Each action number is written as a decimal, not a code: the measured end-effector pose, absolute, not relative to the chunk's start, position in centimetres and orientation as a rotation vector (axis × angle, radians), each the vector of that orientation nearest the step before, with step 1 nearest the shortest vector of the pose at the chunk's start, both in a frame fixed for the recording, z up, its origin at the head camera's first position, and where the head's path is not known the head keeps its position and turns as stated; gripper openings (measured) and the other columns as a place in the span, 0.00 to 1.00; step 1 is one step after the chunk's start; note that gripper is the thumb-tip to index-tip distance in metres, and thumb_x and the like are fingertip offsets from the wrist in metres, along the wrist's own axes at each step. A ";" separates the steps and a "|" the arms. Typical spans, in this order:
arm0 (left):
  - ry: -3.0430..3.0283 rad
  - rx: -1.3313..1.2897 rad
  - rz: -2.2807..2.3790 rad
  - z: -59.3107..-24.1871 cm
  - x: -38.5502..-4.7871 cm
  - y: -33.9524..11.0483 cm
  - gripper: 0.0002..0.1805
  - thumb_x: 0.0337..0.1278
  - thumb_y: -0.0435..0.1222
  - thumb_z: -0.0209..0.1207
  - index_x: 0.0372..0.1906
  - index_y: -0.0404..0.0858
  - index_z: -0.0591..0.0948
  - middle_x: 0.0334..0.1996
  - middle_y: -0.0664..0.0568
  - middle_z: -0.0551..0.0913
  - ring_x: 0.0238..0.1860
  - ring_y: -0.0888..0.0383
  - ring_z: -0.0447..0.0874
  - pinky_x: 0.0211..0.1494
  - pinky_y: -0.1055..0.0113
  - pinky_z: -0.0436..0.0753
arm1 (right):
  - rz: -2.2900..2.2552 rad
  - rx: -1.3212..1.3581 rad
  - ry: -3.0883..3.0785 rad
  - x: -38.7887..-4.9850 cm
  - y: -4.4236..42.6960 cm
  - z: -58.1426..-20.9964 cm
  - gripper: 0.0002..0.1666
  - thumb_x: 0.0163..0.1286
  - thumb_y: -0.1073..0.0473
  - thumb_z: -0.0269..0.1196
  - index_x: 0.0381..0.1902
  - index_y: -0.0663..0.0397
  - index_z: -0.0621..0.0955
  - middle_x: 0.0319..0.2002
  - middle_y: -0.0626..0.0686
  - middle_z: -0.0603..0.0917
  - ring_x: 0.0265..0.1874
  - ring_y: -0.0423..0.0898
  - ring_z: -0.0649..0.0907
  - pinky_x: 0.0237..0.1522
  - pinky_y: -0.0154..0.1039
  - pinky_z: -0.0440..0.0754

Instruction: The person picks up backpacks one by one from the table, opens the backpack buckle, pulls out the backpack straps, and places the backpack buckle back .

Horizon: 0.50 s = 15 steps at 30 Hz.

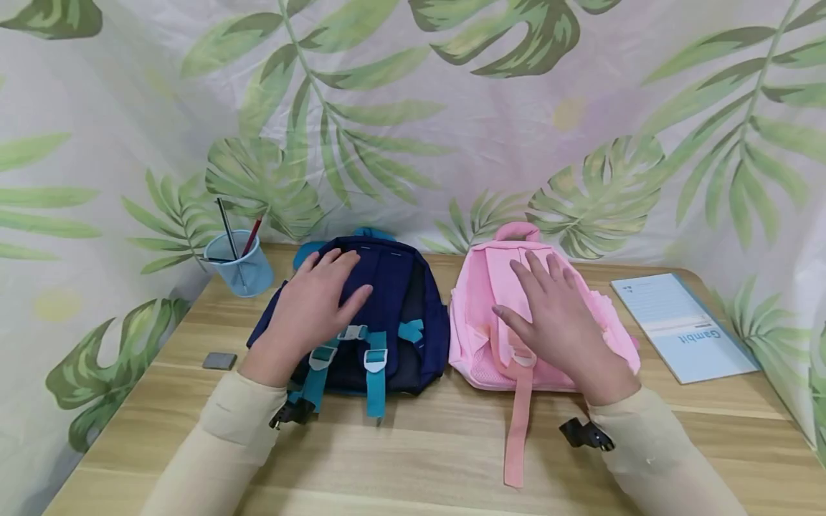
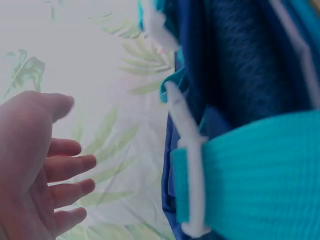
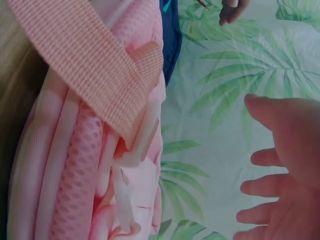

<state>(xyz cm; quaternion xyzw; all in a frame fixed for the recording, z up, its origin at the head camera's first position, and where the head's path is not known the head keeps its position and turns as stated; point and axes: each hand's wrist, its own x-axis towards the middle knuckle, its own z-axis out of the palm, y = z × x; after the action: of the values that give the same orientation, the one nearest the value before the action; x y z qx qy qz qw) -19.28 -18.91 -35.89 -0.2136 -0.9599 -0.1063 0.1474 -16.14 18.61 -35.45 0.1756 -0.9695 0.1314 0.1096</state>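
Item 1, navy backpack (image 1: pixel 387 279): on the table (image 1: pixel 387 459), left of centre, strap side toward me; teal straps (image 1: pixel 376 398) with white buckles (image 1: pixel 376 360) trail at its lower edge. Item 2, pink backpack (image 1: pixel 495 276): just beside it on the right, same facing, 1 peach strap (image 1: pixel 518 437) running down onto the tabletop. Item 3, left hand (image 1: pixel 310 308): above the navy backpack, fingers spread and extended, gripping nothing; from my remote left wrist view, a gap separates palm from bag. Item 4, right hand (image 1: pixel 561 315): above the pink backpack, fingers likewise spread, nothing gripped, apart from the fabric. Handling note: with 1 hand over each bag, I judge the step in hand best done by choosing firm padded fabric for contact, keeping fingertips out of the loose webbing, and matching pace between the 2 hands; the fabric would probably crumple under a narrow pinch, and a snagged strap could drag its bag askew. Surroundings: 1 blue mesh cup (image 1: pixel 252 276) holding pens (image 1: pixel 227 226), far left; 1 small grey block (image 1: pixel 219 360), nearer; 1 blue-and-white notebook (image 1: pixel 697 362), right; leaf-print cloth (image 1: pixel 484 122) behind.
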 end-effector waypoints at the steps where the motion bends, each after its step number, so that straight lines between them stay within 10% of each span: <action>1: -2.741 -0.610 -0.320 -35.9 -19.3 -19.1 0.31 0.79 0.49 0.61 0.73 0.32 0.77 0.72 0.38 0.81 0.76 0.38 0.76 0.84 0.38 0.64 | 0.446 0.529 -2.837 -16.2 18.5 -35.5 0.43 0.79 0.45 0.67 0.79 0.65 0.68 0.80 0.72 0.67 0.80 0.78 0.62 0.81 0.73 0.59; 9: -2.754 -0.541 -0.544 -35.8 -19.4 -20.6 0.21 0.79 0.42 0.60 0.65 0.32 0.83 0.57 0.38 0.90 0.49 0.40 0.92 0.50 0.42 0.88 | 0.779 0.540 -2.748 -16.8 17.6 -35.6 0.25 0.79 0.55 0.67 0.65 0.65 0.82 0.62 0.65 0.87 0.63 0.64 0.85 0.67 0.62 0.81; 15: -2.810 -0.572 -0.626 -35.6 -19.6 -21.4 0.19 0.78 0.40 0.61 0.62 0.32 0.84 0.53 0.39 0.91 0.52 0.40 0.90 0.54 0.41 0.87 | 0.890 0.620 -2.716 -17.5 16.6 -35.9 0.19 0.79 0.58 0.67 0.59 0.65 0.85 0.55 0.63 0.91 0.56 0.61 0.88 0.62 0.60 0.84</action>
<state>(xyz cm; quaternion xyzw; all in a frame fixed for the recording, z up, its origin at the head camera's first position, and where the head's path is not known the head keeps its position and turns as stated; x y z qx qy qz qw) -19.56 -21.42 -35.63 -0.1940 -0.9522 -0.2122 0.1030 -17.47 16.56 -35.93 0.2108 -0.9232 0.3024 0.1083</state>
